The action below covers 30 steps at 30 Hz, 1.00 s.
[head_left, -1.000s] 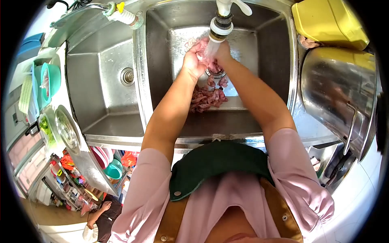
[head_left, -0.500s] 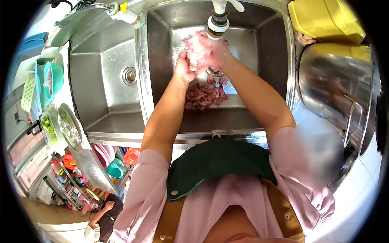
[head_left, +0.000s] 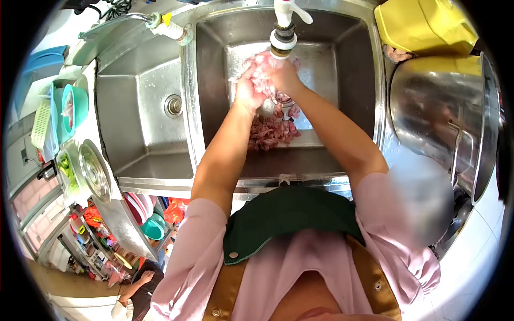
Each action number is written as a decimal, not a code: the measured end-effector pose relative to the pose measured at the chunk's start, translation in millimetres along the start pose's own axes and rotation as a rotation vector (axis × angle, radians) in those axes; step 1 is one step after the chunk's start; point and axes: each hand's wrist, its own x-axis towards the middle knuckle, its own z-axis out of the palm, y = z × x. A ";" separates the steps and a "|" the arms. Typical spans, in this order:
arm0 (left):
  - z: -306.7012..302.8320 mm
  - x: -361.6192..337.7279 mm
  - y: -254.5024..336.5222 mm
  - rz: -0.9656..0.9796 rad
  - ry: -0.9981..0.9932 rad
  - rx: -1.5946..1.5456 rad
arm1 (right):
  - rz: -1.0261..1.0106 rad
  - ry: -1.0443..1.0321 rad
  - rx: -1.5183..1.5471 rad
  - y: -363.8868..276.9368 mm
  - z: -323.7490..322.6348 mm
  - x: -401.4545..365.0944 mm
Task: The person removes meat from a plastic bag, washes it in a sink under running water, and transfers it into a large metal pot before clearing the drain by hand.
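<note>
The person is standing at a double steel sink and is holding both hands together under the white tap (head_left: 282, 25), over the right basin (head_left: 214, 80). The left hand (head_left: 246, 92) and the right hand (head_left: 285, 77) are pressing against each other, fingers curled, and are closing around a handful of meat (head_left: 261, 72), pale pink and wet, which is sitting right beneath the tap's spout. Water is running over it, though the stream itself is hard to make out. Below the hands, a pile of meat (head_left: 272, 131) in darker pink strips is lying on the floor of the right basin, beside the drain there, which the hands are partly hiding. The left basin (head_left: 139, 134) is lying just beside it, its drain (head_left: 173, 105) showing. A large steel pot (head_left: 444, 123) is lying tilted on the counter to the right, with a yellow container (head_left: 423, 24) behind it. To the left of the sink, a teal bowl (head_left: 72, 104) and a white basket (head_left: 40, 123) are standing near each other, and a steel lid (head_left: 93, 171) is resting nearer the person, next to some green vegetables (head_left: 65, 170). Another person (head_left: 131, 299) is crouching on the floor at the lower left, well apart from the sink.
</note>
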 end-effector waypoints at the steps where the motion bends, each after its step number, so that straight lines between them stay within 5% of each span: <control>1: 8.5 -8.4 0.0 -0.061 0.097 0.029 | -0.003 0.000 0.001 3.0 -2.2 2.6; 3: 10.8 -14.6 1.4 -0.066 0.112 -0.038 | 0.195 0.168 0.887 12.1 -7.5 8.8; 4: 14.1 -20.4 3.8 -0.061 -0.031 -0.047 | -0.391 0.292 0.149 65.9 -9.2 21.7; 5: 15.4 -25.9 6.2 -0.057 -0.170 -0.059 | -0.394 0.295 0.150 53.1 -15.7 17.4; 7: 18.5 -32.4 11.1 -0.082 -0.153 -0.067 | 0.659 0.087 1.009 11.2 -30.9 6.7; 9: 29.1 -43.2 14.1 -0.188 -0.321 -0.033 | 0.729 -0.071 1.067 35.0 -37.1 6.7; 15: 35.1 -48.3 19.5 -0.159 -0.188 0.072 | 0.745 -0.042 0.724 79.1 -35.2 2.7; 16: 32.6 -47.7 22.7 -0.199 -0.245 0.053 | 0.766 -0.045 0.664 19.3 -34.9 -7.7; 17: 31.0 -47.1 25.0 -0.239 -0.302 0.033 | 0.761 -0.046 0.667 24.0 -37.5 -6.0; 19: 44.1 -54.8 29.0 -0.196 -0.186 0.103 | 0.363 -0.543 0.355 15.3 -42.1 -4.4; 20: 46.3 -56.6 31.7 -0.213 -0.189 0.109 | 0.480 -0.662 0.518 10.2 -45.1 -7.6; 23: 63.5 -64.7 37.9 -0.223 -0.193 0.146 | 0.423 -0.605 0.614 -36.3 -25.6 -18.9; 25: 71.9 -70.4 41.5 -0.223 -0.204 0.150 | 0.365 -0.630 0.589 -12.4 -18.3 -11.9; 27: 79.1 -79.0 46.7 -0.217 -0.307 0.090 | 0.353 -0.719 -0.069 16.2 -20.6 -0.3; 28: 79.5 -81.8 51.5 -0.196 -0.322 0.095 | 0.255 -0.608 -0.187 -25.3 -30.1 -9.5; 30: 82.8 -89.2 58.7 -0.139 -0.392 0.086 | 0.225 -0.497 -0.255 -3.1 -43.4 -9.4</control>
